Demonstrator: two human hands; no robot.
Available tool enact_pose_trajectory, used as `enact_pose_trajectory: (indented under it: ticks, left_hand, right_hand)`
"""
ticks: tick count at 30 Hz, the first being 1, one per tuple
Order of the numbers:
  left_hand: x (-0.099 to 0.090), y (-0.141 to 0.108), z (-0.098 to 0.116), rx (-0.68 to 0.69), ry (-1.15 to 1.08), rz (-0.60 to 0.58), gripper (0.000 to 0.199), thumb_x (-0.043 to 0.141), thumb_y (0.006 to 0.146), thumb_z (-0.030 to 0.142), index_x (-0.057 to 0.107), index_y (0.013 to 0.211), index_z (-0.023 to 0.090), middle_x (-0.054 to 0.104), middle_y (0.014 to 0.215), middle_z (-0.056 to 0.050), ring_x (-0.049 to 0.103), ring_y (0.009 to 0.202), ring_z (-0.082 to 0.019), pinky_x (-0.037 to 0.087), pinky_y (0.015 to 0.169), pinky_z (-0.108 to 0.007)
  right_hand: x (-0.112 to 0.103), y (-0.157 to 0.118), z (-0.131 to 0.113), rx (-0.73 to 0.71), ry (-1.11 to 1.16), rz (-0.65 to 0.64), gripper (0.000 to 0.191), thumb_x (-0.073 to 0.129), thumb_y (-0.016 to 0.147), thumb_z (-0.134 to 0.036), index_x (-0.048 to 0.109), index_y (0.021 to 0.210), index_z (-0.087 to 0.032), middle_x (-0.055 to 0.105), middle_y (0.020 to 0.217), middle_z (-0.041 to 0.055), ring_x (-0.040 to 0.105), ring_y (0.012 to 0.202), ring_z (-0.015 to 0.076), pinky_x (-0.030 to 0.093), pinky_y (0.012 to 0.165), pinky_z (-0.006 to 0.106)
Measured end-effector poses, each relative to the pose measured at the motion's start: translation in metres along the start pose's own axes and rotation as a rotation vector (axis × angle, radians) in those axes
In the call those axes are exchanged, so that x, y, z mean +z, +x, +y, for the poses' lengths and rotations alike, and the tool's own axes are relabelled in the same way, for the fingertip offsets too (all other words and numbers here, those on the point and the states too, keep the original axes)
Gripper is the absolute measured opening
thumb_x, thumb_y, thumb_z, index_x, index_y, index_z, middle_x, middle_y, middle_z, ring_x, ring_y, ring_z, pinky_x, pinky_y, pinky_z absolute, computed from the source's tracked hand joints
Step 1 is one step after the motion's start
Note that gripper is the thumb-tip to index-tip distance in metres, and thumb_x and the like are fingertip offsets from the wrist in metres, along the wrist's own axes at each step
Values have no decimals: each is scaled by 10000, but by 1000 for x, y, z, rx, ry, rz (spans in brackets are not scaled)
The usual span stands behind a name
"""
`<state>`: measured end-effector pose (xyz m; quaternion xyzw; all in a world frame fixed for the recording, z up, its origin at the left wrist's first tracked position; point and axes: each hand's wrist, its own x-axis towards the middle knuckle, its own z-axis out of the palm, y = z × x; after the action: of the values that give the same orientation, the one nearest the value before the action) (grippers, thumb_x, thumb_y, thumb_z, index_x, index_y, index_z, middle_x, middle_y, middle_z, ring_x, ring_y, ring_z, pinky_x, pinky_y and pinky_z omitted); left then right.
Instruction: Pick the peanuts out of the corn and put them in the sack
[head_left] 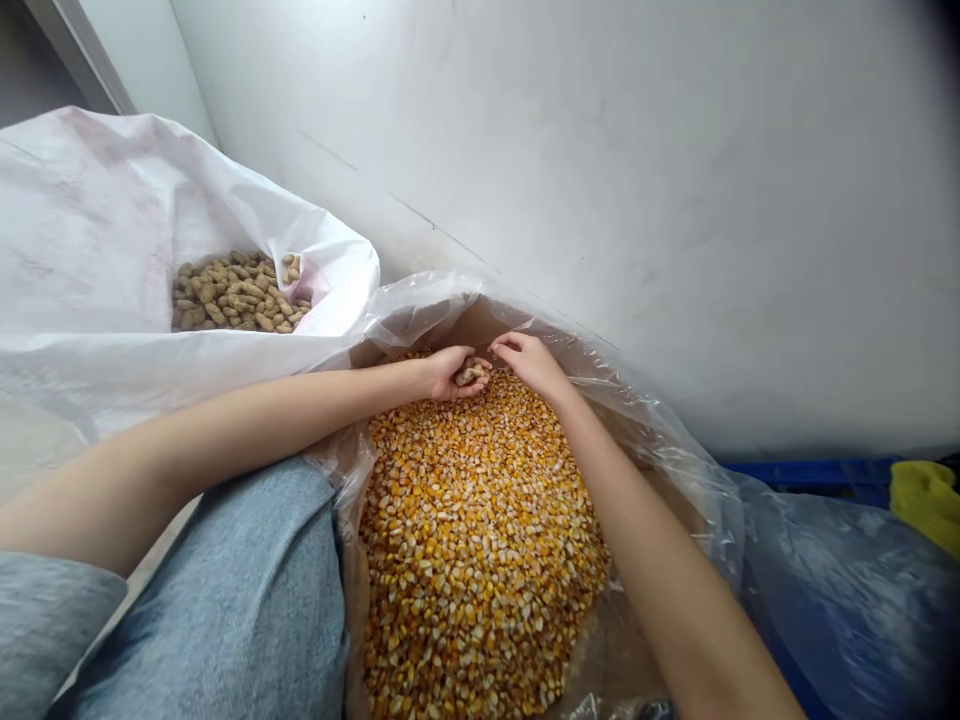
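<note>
Denim leg [247, 590], hands [445, 372], peanuts [471, 374] in left one

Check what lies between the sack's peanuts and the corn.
Head view: between the sack's peanuts and the corn kernels come the white sack's front edge, the left forearm and clear plastic.

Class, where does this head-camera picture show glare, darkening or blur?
Head view: glints on the clear plastic liner; bright glow high on the wall; a dark upper right corner; smeared translucent plastic at lower right; peanuts in the left hand too blurred to count.
</note>
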<state>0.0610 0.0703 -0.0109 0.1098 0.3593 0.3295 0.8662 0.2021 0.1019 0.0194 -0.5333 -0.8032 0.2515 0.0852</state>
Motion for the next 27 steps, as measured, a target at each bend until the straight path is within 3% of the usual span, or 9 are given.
enact_pose_trajectory:
  ticks: [2, 5, 7, 10, 13, 16, 21, 24, 27]
  left_hand:
    - [1, -8, 11, 46, -13, 2, 282, 262, 829, 238, 478, 693, 117, 473, 483, -10, 455, 399, -52, 403, 368, -120]
    - [1, -16, 26, 133, -41, 13, 269, 280, 825, 213, 476, 667, 118, 483, 480, -8, 457, 400, -46, 403, 377, -114]
    - [0, -18, 31, 173, -49, 29, 255, 294, 820, 202, 479, 666, 118, 489, 487, -8, 470, 415, -49, 414, 390, -118]
    - [-3, -17, 34, 186, -41, 67, 245, 307, 819, 201, 486, 675, 116, 492, 499, -11, 482, 433, -54, 429, 405, -128]
    - [-6, -12, 34, 184, -47, 90, 240, 311, 818, 201, 488, 683, 111, 505, 535, -27, 515, 498, -76, 460, 448, -150]
    - [-8, -8, 33, 187, -73, 103, 219, 318, 810, 190, 485, 697, 107, 520, 597, -50, 542, 588, -102, 484, 502, -174]
    - [-8, -8, 31, 224, -103, 141, 151, 343, 787, 167, 477, 738, 115, 520, 667, -55, 535, 643, -118, 501, 563, -233]
    - [-6, -12, 30, 198, -129, 104, 130, 349, 781, 156, 473, 774, 118, 530, 696, -58, 538, 654, -123, 503, 578, -255]
    - [-5, -14, 31, 160, -149, 85, 174, 329, 798, 172, 484, 760, 103, 524, 656, -62, 542, 630, -116, 495, 534, -209]
  right_hand:
    - [22, 9, 6, 20, -81, 9, 249, 401, 747, -265, 584, 872, -150, 618, 843, 61, 548, 752, 163, 402, 661, 254]
    - [58, 22, 7, -56, -198, -105, 279, 446, 721, -239, 557, 969, -171, 603, 946, 79, 550, 829, 197, 405, 672, 258]
    - [78, 28, 3, -47, -286, -116, 335, 452, 719, -235, 519, 1041, -172, 568, 1030, 109, 543, 867, 226, 408, 671, 279]
    - [92, 33, -2, 40, -345, -81, 335, 418, 745, -246, 514, 1055, -164, 563, 1028, 138, 552, 849, 242, 408, 656, 298]
    - [78, 30, 2, 46, -247, -79, 268, 440, 738, -260, 569, 952, -165, 609, 911, 105, 563, 797, 211, 403, 651, 272]
    - [38, 20, 3, -21, -59, -101, 195, 506, 690, -258, 597, 830, -158, 623, 795, 48, 555, 728, 159, 399, 634, 232]
    - [-25, 3, -31, 37, 193, -110, 263, 541, 668, -335, 558, 858, -154, 569, 666, 8, 444, 470, 63, 333, 434, 172]
    - [-32, 2, -47, -23, 296, -64, 289, 512, 691, -383, 546, 872, -160, 555, 656, 2, 409, 436, 44, 314, 416, 159]
    - [-15, 7, -36, 19, 244, 99, 332, 396, 754, -422, 563, 821, -143, 567, 665, 28, 438, 455, 62, 340, 445, 177]
